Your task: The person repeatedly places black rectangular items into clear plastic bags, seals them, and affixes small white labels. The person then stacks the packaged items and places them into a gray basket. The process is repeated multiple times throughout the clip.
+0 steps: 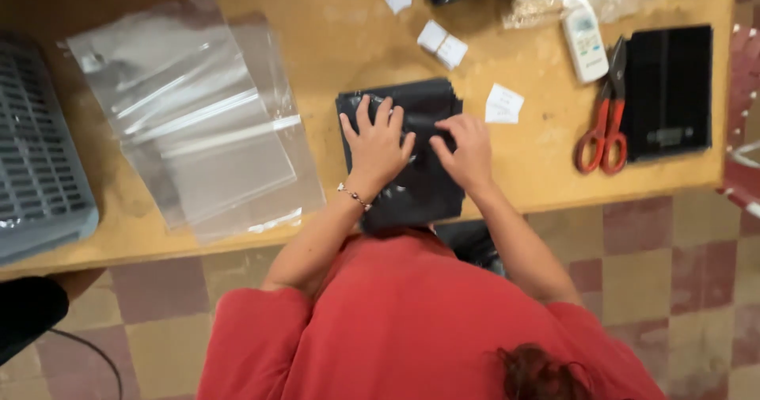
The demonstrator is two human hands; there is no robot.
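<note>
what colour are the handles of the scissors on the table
Red-orange. The scissors lie right of both hands, beside a black flat device; the head view shows them best.

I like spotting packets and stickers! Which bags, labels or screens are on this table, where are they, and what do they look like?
Black bag: table middle, flat, under the left hand and right hand.
Clear bags: left, overlapping, see-through.
Paper labels: above the black bag, small, white.
One label: right of the black bag, white.
Remote: top right, white, small screen.
Black scale: far right, flat, square.
</note>
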